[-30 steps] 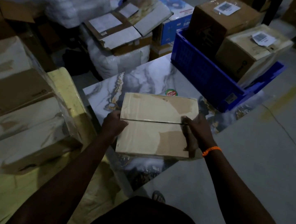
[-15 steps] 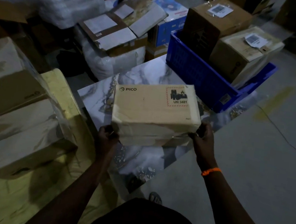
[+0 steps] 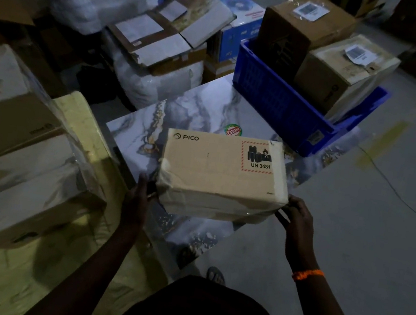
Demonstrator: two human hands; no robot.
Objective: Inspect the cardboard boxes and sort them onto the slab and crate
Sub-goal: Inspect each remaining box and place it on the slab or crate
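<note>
Both hands, left (image 3: 138, 195) and right (image 3: 297, 216), clamp the box (image 3: 220, 177) ends; looks stiff, light-ish, tape probably slick.

You hold a taped PICO cardboard box (image 3: 221, 175) above the marble slab (image 3: 197, 108); two boxes (image 3: 342, 69) fill the blue crate (image 3: 275, 100) far right.

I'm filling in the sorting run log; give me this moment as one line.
phase: inspecting | held: PICO cardboard box, UN 3481 label up | left hand and right hand: gripping box ends | over marble slab | blue crate: two boxes
</note>
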